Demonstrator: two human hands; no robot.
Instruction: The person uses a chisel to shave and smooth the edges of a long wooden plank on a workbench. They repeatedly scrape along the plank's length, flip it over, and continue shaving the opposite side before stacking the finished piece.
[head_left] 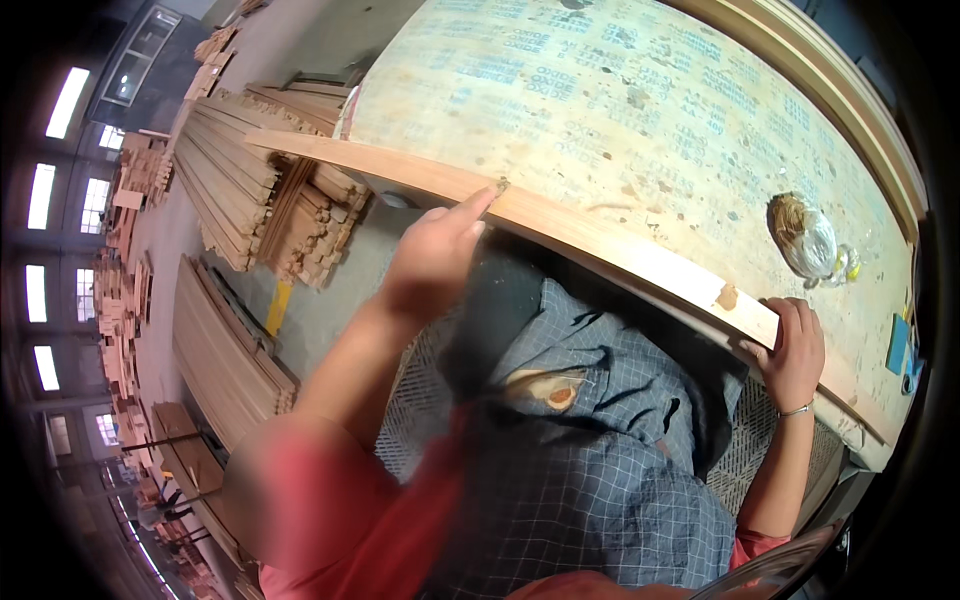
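A long pale wooden board lies along the near edge of the table, its left end sticking out past the tabletop. My left hand reaches to it with the index finger stretched out. That fingertip touches the board beside a small brownish putty-like spot; the other fingers are curled partly out of sight. Farther right, my right hand grips the board, fingers over the top and thumb on the near side. A larger brown patch marks the board just left of this hand.
The stained, printed table covering spreads beyond the board. An open clear plastic bag with brown matter lies on it. A blue block sits at the right edge. Stacked wooden strips stand on the floor to the left.
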